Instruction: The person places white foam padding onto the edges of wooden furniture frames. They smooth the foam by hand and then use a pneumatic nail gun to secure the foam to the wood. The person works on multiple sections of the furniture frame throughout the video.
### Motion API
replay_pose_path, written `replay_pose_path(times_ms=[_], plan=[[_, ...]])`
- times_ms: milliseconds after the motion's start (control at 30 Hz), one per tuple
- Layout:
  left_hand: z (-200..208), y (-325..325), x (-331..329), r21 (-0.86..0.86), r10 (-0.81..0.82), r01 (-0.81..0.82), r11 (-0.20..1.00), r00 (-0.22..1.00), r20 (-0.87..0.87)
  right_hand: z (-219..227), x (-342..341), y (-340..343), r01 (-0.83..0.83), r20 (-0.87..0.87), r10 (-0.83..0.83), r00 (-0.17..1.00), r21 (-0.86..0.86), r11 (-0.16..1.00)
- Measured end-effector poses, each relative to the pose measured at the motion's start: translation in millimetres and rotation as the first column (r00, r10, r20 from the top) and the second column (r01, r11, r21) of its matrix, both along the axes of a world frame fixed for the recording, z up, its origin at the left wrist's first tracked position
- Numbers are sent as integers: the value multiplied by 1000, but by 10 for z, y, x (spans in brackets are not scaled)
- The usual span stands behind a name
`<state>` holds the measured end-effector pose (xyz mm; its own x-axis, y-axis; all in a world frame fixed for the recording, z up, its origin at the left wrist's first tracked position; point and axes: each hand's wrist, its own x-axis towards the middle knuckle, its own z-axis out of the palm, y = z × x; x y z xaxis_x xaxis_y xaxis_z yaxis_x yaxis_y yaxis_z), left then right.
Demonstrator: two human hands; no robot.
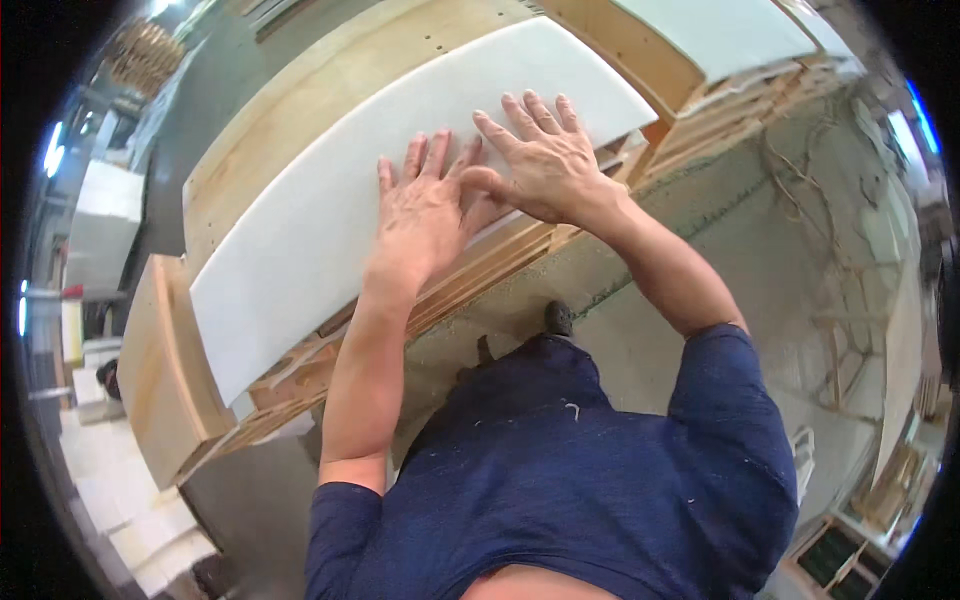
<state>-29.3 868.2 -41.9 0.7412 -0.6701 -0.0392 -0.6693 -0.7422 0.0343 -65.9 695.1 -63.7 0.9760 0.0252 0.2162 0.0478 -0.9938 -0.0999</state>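
A long white sheet (300,230), like foam padding, lies along the front part of a wooden frame. My left hand (420,205) rests flat on it near the middle of its front edge, fingers spread. Beside it, my right hand (545,155) also lies flat with fingers apart, its thumb touching or crossing over the left hand. Nothing is gripped in either. Behind the sheet runs a plywood panel (285,120) with small dark holes. Below the sheet's front edge, wooden slats (490,265) of the frame show.
A wooden end piece (165,370) stands at the frame's left. Another wooden frame with a white top (720,35) is at the far right. Cords or hoses (800,190) lie on the floor at right. White sheets (130,490) are stacked at lower left.
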Motion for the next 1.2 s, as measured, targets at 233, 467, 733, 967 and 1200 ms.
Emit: replay_pose_path(times_ms=[233,467,733,967,1200], plan=[[-3,266,47,-32,-74,74,997,997,13,-215,-84,-273,308,459,-390,798,246,919],[3,416,41,-5,-58,58,998,998,14,-530,5,-730,390,393,-630,670,536,749],[-19,908,32,31,-26,26,999,1000,6,-493,-38,-133,205,398,-606,688,695,689],[50,1647,80,10,10,-10,1000,1000,-14,-487,-7,727,212,452,-537,712,591,778],[-39,2813,59,6,26,-26,1000,999,24,-548,112,1901,202,470,-441,765,475,856]])
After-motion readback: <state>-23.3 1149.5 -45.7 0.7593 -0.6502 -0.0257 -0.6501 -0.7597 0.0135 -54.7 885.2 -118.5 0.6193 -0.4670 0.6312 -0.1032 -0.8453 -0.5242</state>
